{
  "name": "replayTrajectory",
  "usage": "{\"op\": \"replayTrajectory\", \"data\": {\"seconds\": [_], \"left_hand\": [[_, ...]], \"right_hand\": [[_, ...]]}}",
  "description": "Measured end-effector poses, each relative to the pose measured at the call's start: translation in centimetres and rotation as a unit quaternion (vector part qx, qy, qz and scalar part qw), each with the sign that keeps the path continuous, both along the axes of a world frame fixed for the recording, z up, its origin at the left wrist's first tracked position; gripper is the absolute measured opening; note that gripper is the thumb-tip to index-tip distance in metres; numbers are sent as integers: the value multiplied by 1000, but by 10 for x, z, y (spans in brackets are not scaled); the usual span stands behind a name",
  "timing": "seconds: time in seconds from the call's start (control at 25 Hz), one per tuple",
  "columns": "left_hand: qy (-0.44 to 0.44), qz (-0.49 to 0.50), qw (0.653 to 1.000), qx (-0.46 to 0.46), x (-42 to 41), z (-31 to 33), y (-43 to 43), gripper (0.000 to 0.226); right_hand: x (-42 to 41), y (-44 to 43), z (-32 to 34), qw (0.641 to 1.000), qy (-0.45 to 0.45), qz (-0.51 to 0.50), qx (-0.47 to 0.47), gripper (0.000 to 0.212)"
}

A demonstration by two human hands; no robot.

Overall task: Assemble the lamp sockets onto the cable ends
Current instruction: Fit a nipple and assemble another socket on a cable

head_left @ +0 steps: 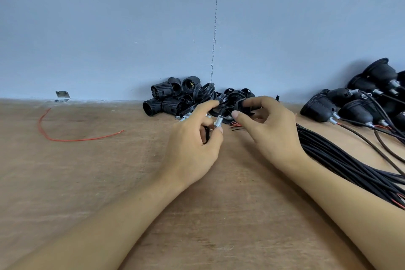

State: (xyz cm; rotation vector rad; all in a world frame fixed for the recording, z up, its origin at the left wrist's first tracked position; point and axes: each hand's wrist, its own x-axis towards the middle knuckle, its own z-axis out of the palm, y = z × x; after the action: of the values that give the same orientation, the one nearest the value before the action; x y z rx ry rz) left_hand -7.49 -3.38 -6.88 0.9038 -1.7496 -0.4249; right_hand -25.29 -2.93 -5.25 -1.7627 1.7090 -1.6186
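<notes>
Both hands meet just in front of the pile of socket parts [173, 98] on the tabletop [87, 182]. The left hand [190, 142] has its grip pinched on a small silver tube [218, 123], long axis pointing up toward the pile. The right hand [270, 131], nearer the pile, grips a black socket cap [242, 105] just beyond and right of that tube.

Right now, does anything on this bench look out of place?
Only the loose red wire, curled alone at the left, far from the black cable bundle at the right. Nothing else stands out.
</notes>
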Motion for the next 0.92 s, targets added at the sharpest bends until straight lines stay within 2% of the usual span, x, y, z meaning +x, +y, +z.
{"op": "replayTrajectory", "data": {"seconds": [0.08,0.16,0.2,0.28,0.4,0.72,0.92], "left_hand": [[43,-10,999,31,0,2,-1,35],[85,-10,995,45,1,4,0,23],[104,-9,993,46,1,5,1,17],[122,-9,991,54,1,6,2,13],[105,-17,993,54,3,7,4,9],[145,-32,987,68,4,10,3,19],[142,-57,982,107,5,7,-1,14]], "right_hand": [[2,-1,2,981,-156,103,52,32],[1,-1,6,920,-305,225,103,36],[0,-1,7,891,-343,269,130,35],[-2,2,10,851,-364,330,186,37],[-4,5,9,815,-378,374,231,37],[-3,6,7,795,-397,393,235,39],[-7,5,7,812,-375,381,232,36]]}}
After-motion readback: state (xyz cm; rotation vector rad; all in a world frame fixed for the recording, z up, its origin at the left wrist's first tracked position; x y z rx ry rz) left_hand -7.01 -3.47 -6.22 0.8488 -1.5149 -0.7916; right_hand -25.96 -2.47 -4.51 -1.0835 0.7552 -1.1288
